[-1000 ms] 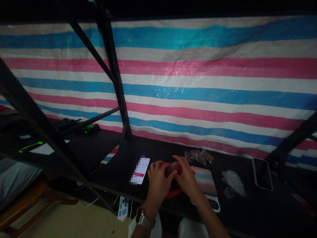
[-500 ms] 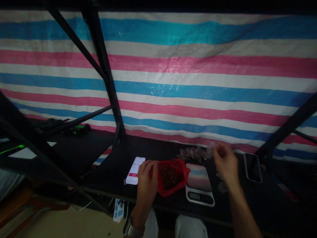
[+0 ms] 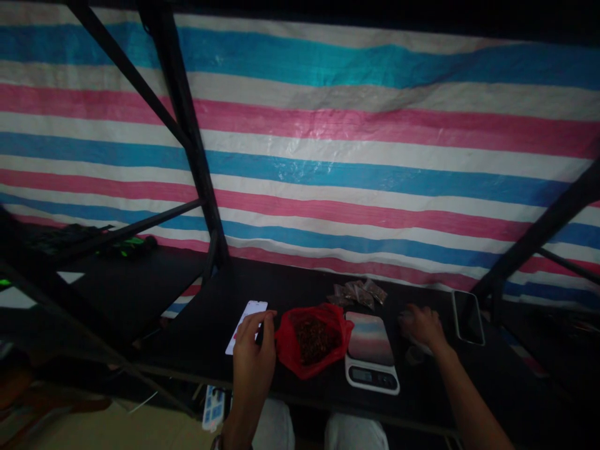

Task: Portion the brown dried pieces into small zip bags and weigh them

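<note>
My left hand (image 3: 255, 350) hovers over the near end of a lit phone (image 3: 253, 307), just left of a red plastic bag (image 3: 285, 350). Its fingers are loosely bent and apart, holding nothing. Dark reddish-brown dried bits (image 3: 314, 340) fill the opened bag. Right of the bag lies a white kitchen scale (image 3: 370, 340) with nothing on its plate. My right hand (image 3: 424, 328) is low over the table beyond the scale, by small clear plastic bags (image 3: 414, 355). Blur smears its fingertips, so whether they grip a bag is unclear.
Several small filled clear packets (image 3: 359, 292) lie behind the scale. A dark-screened phone (image 3: 467, 317) rests at the right. Black metal posts (image 3: 201, 169) frame the black table (image 3: 276, 275), and a striped tarpaulin (image 3: 356, 169) hangs behind it.
My right hand has dropped from beside the filled packets, where it held a clear bag, toward the table near the loose bags. My left hand has left the red bag's rim. The view has shifted slightly.
</note>
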